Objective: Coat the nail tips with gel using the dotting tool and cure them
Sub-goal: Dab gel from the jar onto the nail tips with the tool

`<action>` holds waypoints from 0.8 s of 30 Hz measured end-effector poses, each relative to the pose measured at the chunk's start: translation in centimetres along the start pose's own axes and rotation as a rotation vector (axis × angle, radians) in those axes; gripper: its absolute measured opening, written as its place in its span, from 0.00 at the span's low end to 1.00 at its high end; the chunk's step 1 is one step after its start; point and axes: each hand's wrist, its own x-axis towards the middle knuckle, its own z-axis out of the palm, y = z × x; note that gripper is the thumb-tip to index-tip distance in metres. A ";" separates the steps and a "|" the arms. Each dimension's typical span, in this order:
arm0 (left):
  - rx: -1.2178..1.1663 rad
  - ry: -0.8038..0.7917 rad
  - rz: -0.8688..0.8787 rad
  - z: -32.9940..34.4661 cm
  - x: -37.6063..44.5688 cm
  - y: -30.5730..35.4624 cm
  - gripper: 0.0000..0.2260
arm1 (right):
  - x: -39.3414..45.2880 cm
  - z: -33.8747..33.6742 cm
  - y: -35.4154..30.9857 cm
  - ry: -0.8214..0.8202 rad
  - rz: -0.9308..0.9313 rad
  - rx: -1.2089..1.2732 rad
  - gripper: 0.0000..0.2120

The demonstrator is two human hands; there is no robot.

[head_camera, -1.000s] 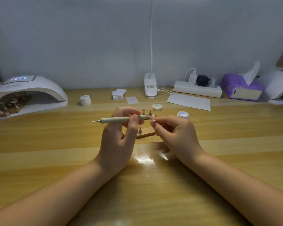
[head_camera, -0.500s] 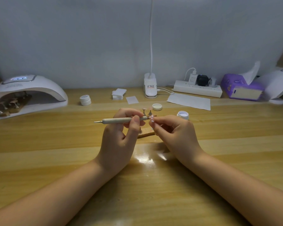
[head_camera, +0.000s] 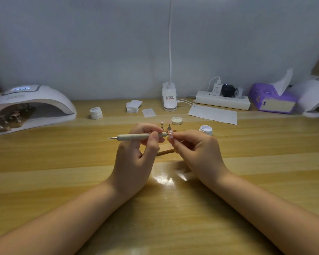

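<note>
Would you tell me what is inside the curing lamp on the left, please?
Inside the curing lamp, a brown holder strip carries several nail tips on stands. Its rear portion is hidden by the lamp's hood.

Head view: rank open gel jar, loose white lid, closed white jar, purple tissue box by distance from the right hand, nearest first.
From the right hand:
1. Open gel jar, just beyond the hand, slightly right.
2. Loose white lid, farther back, a little left of the hand.
3. Purple tissue box, far right, at the wall.
4. Closed white jar, back left, past the left hand.
Items 3 and 4 are close; that order is tentative.
</note>
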 end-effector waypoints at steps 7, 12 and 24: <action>-0.007 0.022 0.004 0.0 0.1 0.0 0.08 | 0.0 0.0 -0.1 0.009 -0.005 -0.008 0.09; 0.003 0.036 0.008 -0.1 0.1 0.1 0.08 | 0.0 0.0 -0.2 0.025 -0.009 -0.010 0.10; 0.025 0.006 0.024 0.0 0.0 0.0 0.07 | -0.1 0.0 -0.3 -0.005 -0.003 -0.019 0.10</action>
